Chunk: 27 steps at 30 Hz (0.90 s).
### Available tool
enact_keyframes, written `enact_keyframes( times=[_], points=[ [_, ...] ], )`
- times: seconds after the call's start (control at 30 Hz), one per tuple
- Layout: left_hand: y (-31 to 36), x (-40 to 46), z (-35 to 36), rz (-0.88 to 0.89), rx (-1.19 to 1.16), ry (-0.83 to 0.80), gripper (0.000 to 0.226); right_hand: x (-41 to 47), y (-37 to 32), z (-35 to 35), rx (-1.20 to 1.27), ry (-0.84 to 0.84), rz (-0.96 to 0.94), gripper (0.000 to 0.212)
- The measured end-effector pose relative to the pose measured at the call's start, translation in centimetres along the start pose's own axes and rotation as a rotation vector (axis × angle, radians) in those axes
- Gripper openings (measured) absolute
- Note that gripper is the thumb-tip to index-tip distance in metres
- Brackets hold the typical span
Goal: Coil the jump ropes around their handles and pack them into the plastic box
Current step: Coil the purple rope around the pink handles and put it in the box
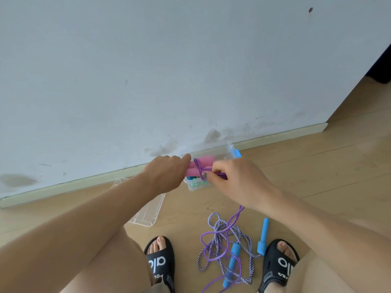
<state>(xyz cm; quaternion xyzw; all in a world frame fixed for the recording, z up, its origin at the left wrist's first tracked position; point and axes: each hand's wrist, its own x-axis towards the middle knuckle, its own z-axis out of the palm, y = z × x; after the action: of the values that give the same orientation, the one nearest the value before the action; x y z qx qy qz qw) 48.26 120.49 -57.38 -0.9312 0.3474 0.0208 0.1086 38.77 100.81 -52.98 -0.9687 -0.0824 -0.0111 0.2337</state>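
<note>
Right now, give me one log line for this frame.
step: coiling | left hand grips pink handles | right hand winds purple rope | box: open

Both hands (pixel 167 172) on pink handles (pixel 202 166)

White letters "alo" are seen upside down on the left slipper (pixel 160 263), lower centre; the right slipper (pixel 279 266) print is only partly legible.
</note>
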Motion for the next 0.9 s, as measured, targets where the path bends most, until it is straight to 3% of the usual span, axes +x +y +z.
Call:
enact_keyframes(
  times=[0.2, 0.37, 0.5, 0.63, 0.9],
  points=[
    [1.6, -1.1, -1.0, 0.149, 0.018, 0.082, 0.025, 3.1, 0.9, -1.1, -0.026, 0.11, -0.064, 0.054],
    [1.9, -1.7, -1.6, 0.24, -0.026, 0.217, 0.019, 5.3, 2.1, -0.5, 0.035, 0.029, -0.087, 0.055],
    [1.4, -2.2, -2.1, 0.364, -0.096, 0.292, 0.036, 6.5, 2.7, -0.3, 0.313, -0.171, -0.043, 0.057],
    [1.7, -2.6, -2.1, 0.385, -0.248, 0.373, 0.018, 6.4, 3.5, -0.7, 0.628, -0.372, 0.095, 0.054],
    [0.9, -2.4, -2.4, 0.288, -0.366, 0.399, 0.014, 5.7, 4.1, 2.1, 0.951, -0.304, 0.321, 0.036]
  ],
)
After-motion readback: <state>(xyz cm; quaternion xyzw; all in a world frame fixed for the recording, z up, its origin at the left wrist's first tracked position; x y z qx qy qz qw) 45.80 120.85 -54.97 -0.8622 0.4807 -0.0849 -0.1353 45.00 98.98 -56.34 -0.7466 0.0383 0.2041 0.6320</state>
